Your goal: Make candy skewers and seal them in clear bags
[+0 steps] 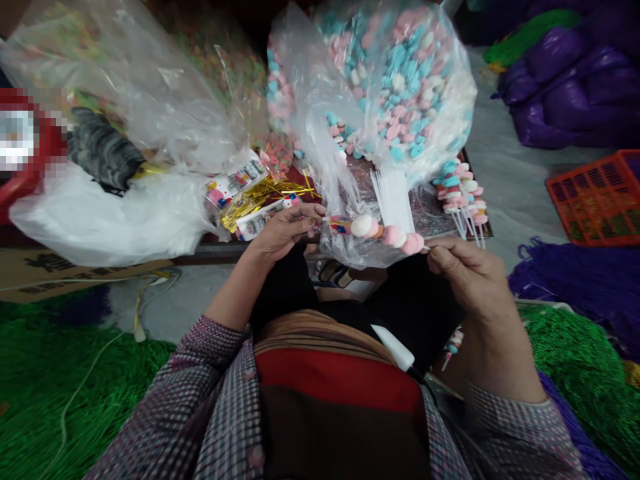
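Note:
A skewer of pink and white marshmallow-like sweets (395, 237) lies nearly level between my hands. Its white stick is pinched in the thumb and fingers of my right hand (470, 270). My left hand (290, 230) is closed at the far end, on a small clear printed bag (341, 225) that covers the skewer's tip. Just behind the skewer is a bundle of white sticks (397, 200). Gold twist ties (250, 205) and stacks of printed bags (241, 177) lie beyond my left hand. More loaded skewers (461, 190) rest together at the table's right end.
Big clear sacks of pink, blue and white sweets (405, 73) and of orange-green pieces (210, 60) stand at the back. A white plastic bag (110, 217) is at left. On the floor are an orange crate (597, 197), purple bundles (575, 87) and green strands (580, 360).

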`<state>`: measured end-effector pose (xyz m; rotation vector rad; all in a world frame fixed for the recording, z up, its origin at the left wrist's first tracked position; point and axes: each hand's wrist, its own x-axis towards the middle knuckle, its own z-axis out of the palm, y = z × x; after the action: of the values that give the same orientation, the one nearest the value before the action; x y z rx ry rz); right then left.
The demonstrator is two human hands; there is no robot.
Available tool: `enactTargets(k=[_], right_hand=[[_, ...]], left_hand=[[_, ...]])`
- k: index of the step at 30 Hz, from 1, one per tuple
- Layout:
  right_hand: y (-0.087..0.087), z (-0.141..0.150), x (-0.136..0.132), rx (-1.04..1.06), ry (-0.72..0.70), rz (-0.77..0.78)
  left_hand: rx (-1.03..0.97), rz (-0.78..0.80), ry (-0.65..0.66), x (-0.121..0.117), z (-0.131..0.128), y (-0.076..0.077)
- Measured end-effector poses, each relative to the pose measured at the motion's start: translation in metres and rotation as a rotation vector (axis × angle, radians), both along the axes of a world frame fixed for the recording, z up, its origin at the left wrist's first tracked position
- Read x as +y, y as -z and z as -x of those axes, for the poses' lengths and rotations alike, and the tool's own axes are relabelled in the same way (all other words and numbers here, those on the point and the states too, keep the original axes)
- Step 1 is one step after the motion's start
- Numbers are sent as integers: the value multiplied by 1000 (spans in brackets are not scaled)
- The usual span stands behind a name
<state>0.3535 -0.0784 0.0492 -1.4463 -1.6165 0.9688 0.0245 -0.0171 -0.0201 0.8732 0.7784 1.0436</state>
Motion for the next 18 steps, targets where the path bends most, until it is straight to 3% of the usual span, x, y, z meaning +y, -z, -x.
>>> enactTargets(k=[12,18], right_hand=[[-1,3,2,-242,6,-143],[3,1,-1,-49,2,-22]], left_hand=[[24,-1,23,-1,-1,0],[14,7,-8,-1,0,-1]])
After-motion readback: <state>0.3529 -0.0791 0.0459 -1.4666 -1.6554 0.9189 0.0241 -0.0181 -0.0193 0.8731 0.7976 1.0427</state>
